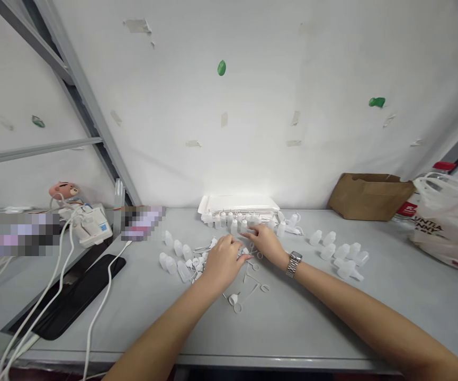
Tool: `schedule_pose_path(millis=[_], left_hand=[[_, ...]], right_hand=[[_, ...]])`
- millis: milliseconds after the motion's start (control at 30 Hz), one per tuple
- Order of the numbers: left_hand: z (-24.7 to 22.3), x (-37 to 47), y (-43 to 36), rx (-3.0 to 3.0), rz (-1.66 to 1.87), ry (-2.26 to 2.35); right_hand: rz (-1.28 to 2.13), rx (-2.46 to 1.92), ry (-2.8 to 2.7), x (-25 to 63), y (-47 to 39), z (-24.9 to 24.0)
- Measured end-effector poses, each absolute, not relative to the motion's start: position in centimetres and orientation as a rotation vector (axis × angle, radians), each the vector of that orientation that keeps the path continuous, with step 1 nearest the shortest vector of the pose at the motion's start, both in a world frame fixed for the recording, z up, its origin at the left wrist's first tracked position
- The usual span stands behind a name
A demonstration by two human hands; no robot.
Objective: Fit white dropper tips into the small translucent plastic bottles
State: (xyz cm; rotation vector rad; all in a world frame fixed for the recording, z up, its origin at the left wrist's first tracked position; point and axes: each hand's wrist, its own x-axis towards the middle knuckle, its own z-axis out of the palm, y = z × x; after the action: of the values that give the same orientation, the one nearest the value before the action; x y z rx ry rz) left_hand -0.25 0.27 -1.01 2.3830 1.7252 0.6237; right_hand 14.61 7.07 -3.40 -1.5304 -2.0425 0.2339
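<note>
Head view, one left hand (221, 260), one right hand (267, 243), six leftmost bottles (178, 248)

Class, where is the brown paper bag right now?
In the head view, the brown paper bag sits at the right rear of the table, by the wall, just left of the red-capped bottle.

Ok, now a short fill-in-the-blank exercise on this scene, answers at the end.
The arm wearing the watch is the ____ one.
The hand nearer the flat black item is the ____ one.
The paper bag beyond the small bottles at the right is coloured ____.
The bottle cap rising behind the plastic bag is coloured ____.
Missing words: right; left; brown; red.
</note>
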Motion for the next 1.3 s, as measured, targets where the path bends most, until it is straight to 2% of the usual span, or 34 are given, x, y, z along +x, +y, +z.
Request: schedule_pose_path(millis=[133,200,367,633,800,1133,1300], left_hand=[[-0.8,-0.1,0.2,2.357,0.606,1.784],[-0.9,-0.1,0.3,2.348,0.610,1.798],[-2.2,-0.2,0.8,2.493,0.569,1.601],[-3.4,0.5,0.9,2.595,0.446,1.533],[-3.1,0.7,0.6,2.598,0.478,1.509],[-1.4,0.7,-0.4,2.548,0.373,1.499],[-1.4,0.6,-0.3,2.523,0.375,1.534]], right_hand=[[0.133,-1.525,-2.055,17.2,4.1,-1.7],[-0.039,-1.536,-2.098,19.3,2.6,-0.8],[-0.301,-1.810,-2.000,26.4,0.0,1.3],[-0.165,-2.118,-1.794,35.2,-2.2,2.1],[0.076,-2.068,-1.736,34.9,-3.0,1.1],[0.232,-2.090,-1.709,36.2,-3.3,-3.0],[0.205,-2.060,-1.666,36.2,-3.0,-4.1]])
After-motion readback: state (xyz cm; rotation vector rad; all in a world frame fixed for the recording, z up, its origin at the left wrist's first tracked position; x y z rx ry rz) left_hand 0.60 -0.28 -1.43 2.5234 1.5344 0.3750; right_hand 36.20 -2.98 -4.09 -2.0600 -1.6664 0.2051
